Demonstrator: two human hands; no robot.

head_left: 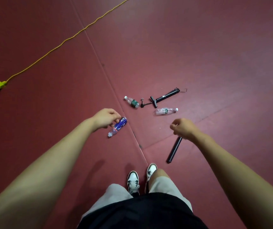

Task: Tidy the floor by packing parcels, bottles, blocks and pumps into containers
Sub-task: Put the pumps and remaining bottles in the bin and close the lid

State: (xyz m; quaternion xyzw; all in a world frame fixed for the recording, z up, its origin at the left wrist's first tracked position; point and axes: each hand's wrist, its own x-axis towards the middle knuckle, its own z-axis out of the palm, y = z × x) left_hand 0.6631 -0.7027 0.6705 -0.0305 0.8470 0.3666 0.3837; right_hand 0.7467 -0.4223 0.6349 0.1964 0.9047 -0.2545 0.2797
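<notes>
Red matting covers the floor, with a yellow cord trailing well off to the far left.

My left hand pinches a blue-labelled bottle near its base. The fingers are curled round it and the cap end slants down and back toward me. My right hand is curled into a fist. A black tube runs out from under its heel toward my shoes. I judge the fist grips the tube's top end, though that end is hidden.

What matters next is the cluster lying on the floor beyond both sets of fingertips. A green-labelled bottle lies just past the left fingers, its cap pointing away and leftward. A clear bottle lies just past the right fingers, its long axis crosswise and its cap to the right. The pump lies beyond that, between the two bottles, with its barrel slanting away to the right.

The right hand is nearer the clear bottle and the pump, and the left is nearer the green one. With both hands apparently occupied, I reckon what they hold must go into a container first, and I can see no container.
</notes>
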